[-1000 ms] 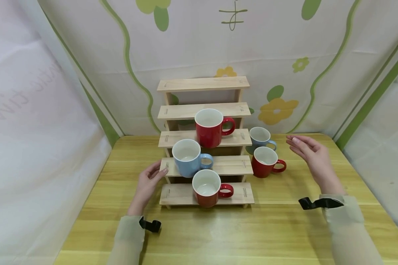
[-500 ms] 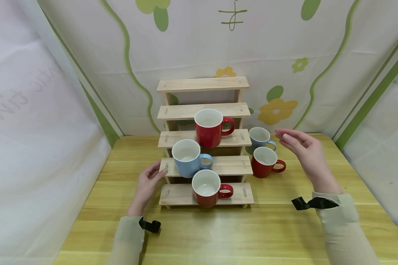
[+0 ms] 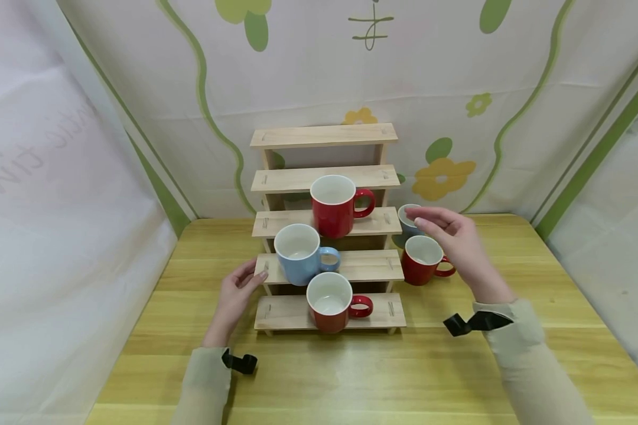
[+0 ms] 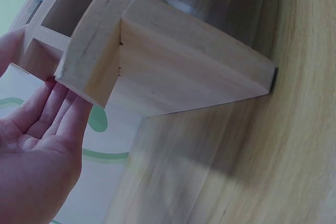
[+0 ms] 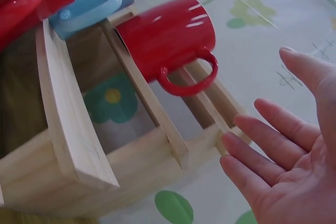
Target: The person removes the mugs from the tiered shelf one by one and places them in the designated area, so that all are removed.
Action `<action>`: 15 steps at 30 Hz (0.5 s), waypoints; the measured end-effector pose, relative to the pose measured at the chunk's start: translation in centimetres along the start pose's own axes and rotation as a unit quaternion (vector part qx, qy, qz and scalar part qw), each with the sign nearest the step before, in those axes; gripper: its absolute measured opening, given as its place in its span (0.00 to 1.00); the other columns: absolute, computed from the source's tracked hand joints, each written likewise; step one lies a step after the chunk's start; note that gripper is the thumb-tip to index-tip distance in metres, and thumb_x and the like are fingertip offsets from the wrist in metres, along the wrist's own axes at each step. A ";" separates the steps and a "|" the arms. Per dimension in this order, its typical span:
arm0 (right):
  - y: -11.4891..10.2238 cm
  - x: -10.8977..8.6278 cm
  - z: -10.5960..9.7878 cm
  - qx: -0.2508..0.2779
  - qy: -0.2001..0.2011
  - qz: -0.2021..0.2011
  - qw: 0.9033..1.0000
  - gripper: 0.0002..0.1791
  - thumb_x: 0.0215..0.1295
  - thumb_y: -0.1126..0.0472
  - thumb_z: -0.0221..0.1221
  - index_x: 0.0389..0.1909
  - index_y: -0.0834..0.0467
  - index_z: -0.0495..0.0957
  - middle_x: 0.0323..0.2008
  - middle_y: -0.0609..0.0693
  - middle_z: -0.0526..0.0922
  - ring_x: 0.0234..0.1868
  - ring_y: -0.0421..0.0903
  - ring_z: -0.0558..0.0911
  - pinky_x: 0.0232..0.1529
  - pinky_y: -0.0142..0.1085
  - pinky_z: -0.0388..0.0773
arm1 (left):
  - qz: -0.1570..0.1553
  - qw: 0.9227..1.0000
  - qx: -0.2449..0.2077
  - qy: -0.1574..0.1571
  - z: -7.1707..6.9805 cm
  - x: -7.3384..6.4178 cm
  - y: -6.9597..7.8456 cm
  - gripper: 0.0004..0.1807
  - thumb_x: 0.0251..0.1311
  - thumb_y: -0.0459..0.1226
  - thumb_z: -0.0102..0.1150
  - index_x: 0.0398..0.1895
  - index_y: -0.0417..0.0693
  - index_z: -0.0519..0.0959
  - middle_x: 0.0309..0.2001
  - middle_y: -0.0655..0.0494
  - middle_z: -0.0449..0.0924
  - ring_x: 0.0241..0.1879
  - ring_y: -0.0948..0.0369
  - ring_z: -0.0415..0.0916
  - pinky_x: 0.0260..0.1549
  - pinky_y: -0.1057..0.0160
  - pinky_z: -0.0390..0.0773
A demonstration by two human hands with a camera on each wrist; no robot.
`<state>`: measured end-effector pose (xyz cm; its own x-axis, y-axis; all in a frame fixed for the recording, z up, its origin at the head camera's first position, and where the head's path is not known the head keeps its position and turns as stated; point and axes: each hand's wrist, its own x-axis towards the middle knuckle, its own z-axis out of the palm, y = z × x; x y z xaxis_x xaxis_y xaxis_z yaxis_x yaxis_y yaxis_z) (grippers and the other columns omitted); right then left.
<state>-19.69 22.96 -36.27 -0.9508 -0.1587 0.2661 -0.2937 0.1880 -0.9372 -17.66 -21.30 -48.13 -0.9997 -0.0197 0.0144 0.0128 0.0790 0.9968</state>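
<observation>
The left hand [image 3: 235, 298] grips the end of the second step up on the wooden stand [image 3: 324, 135], thumb on top and fingers beneath; that hold probably serves to steady the light-looking frame. The right hand [image 3: 457, 248] is unclasped and holds nothing, its fingers stretched out over the two mugs beside the stand. In the head view it covers part of both, the blue-grey mug [image 3: 407, 229] at the back and the red mug [image 3: 417, 271] in front; whether it touches either I cannot tell.

Three more mugs stand upright on the stand, one to a step: a brick-red mug [image 3: 329, 316] on the lowest, a light blue mug [image 3: 299, 264] on the second, left of the middle, and a tall red mug [image 3: 333, 217] on the third. Their handles all point right — likely so the right hand can take them easily. The steps look narrow, which may be why each mug has its own. The stand rests on the table [image 3: 340, 378], near the printed cloth [image 3: 298, 71] behind.
</observation>
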 end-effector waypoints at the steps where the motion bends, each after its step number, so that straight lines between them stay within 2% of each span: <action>1: -0.1 0.2 0.3 -0.002 -0.004 0.002 1.000 0.22 0.74 0.52 0.62 0.63 0.58 0.80 0.60 0.54 0.81 0.62 0.48 0.78 0.61 0.30 0.72 | 0.000 1.000 0.000 0.000 0.0 0.0 0.0 0.29 0.69 0.39 0.66 0.70 0.38 0.71 0.62 0.41 0.75 0.56 0.59 0.77 0.53 0.68 0.78; 9: -0.5 2.0 2.4 -0.007 -0.023 0.017 1.000 0.23 0.72 0.50 0.63 0.63 0.56 0.80 0.61 0.55 0.81 0.62 0.46 0.77 0.62 0.31 0.72 | 0.002 1.000 0.001 0.002 0.0 0.0 0.0 0.29 0.69 0.39 0.66 0.70 0.38 0.72 0.62 0.41 0.75 0.56 0.59 0.77 0.53 0.68 0.78; 15: -0.4 3.5 3.1 0.005 -0.021 0.017 1.000 0.27 0.70 0.47 0.65 0.65 0.54 0.78 0.61 0.50 0.81 0.62 0.44 0.78 0.61 0.33 0.74 | 0.004 1.000 -0.001 0.002 -0.1 0.1 0.0 0.29 0.69 0.38 0.66 0.69 0.37 0.72 0.62 0.41 0.75 0.56 0.59 0.77 0.53 0.68 0.79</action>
<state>-22.60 19.31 -35.63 -0.9554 -0.1926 0.2240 -0.2595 0.1845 -0.9480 -17.75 -21.35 -48.15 -0.9995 -0.0226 0.0219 0.0201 0.0776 0.9968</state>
